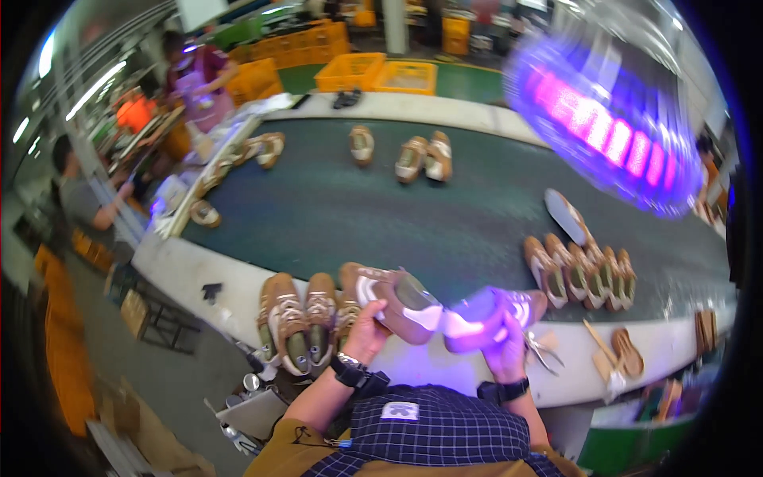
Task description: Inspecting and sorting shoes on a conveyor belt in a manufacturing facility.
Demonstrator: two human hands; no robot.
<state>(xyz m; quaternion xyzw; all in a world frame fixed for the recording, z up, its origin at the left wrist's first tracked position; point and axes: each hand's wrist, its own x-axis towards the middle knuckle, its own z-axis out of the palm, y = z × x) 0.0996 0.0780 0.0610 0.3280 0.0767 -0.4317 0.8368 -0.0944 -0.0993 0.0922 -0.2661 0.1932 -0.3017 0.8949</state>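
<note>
My left hand [367, 331] grips a brown sneaker [387, 292] with white trim, its toe turned to the left. In my right hand [506, 351] is a second sneaker [475, 318], tinted violet by the light, its toe to the right. The two heels face each other and lie very close; I cannot tell whether they touch. Beside my left hand, several brown sneakers [320, 306] stand on the white ledge [218, 270]. Pincers [544, 352] with open handles lie on the ledge just right of my right hand.
Beyond the ledge runs a dark green belt [318, 207] bearing a row of brown sneakers [588, 274] at right and more farther off. A violet lamp [604, 131] hangs at upper right. A brush-like wooden tool [600, 346] lies right. People [199, 83] stand at far left, near yellow crates [350, 71].
</note>
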